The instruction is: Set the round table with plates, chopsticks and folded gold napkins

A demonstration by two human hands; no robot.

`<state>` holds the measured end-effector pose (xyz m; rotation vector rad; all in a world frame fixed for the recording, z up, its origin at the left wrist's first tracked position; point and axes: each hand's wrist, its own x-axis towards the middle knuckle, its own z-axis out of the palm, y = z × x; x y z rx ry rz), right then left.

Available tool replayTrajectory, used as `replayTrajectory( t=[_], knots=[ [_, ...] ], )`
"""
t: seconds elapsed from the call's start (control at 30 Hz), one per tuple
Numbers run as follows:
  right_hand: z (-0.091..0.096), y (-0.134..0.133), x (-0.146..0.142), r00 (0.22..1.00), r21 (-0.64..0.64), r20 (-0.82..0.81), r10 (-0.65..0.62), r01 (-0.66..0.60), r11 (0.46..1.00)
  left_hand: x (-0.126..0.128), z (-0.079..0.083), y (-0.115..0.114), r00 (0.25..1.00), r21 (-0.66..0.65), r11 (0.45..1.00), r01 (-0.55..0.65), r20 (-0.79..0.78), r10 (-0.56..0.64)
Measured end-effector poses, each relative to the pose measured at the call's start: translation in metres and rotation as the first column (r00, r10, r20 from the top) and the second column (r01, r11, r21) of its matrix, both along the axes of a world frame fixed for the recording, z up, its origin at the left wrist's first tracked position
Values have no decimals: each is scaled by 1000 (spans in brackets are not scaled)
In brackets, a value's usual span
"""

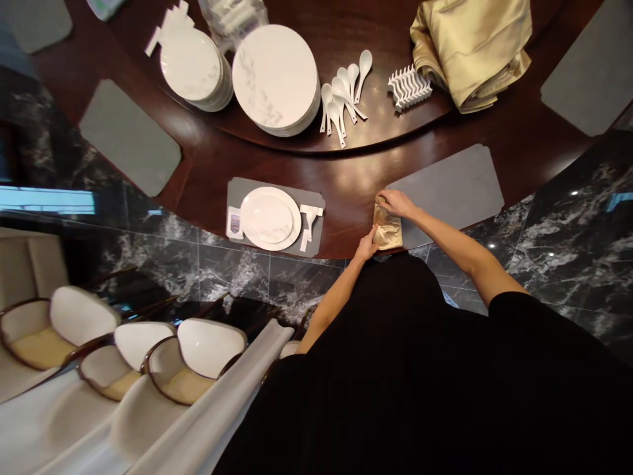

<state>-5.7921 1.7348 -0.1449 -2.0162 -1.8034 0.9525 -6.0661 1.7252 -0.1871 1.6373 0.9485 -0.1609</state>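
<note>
A small folded gold napkin (pixel 388 231) lies at the near edge of the dark wooden table, on the left end of a grey placemat (pixel 455 188). My left hand (pixel 366 245) pinches its near left corner. My right hand (pixel 394 201) presses on its far edge, fingers closed on the cloth. Both arms reach forward from my black-clad body.
To the left a set place has a white plate (pixel 270 218), a spoon rest and a small packet on a grey mat. The turntable (pixel 306 142) carries stacked plates (pixel 275 79), white spoons (pixel 341 95), spoon rests (pixel 408 86) and a pile of gold cloth (pixel 469 46). Chairs (pixel 192 356) stand lower left.
</note>
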Motion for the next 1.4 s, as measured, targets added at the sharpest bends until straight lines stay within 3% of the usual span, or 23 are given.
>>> replayTrajectory(
  t=[0.13,0.3,0.43,0.67,0.77,0.9,1.07,1.27,1.4],
  knots=[
    [10,-61,-48,998,188,-14,63,-59,980,16,4,-3,984,-161,970,-180,-18,179],
    [-8,-115,-96,990,199,49,135,-142,970,19,13,-13,895,-478,785,-394,-7,445],
    [-21,-126,-101,997,216,40,60,-68,974,6,21,-10,875,-649,646,-402,-63,480],
    [-28,-122,-110,999,221,-32,9,-2,975,-8,28,1,881,-711,594,-377,-77,468],
    [-28,-121,-113,994,186,-73,77,-63,981,-4,26,1,890,-659,631,-409,-133,437],
    [-26,-125,-108,983,186,-118,143,-119,975,6,22,-1,883,-417,778,-470,-202,424],
    [-30,-128,-96,995,57,-1,101,-101,993,16,19,0,919,-248,896,-368,-244,310],
    [-41,-130,-93,991,-83,135,10,1,997,16,18,3,929,-112,958,-263,-297,221],
    [-44,-134,-79,988,14,26,149,-150,989,15,23,4,932,-74,974,-215,-314,181]
  ],
)
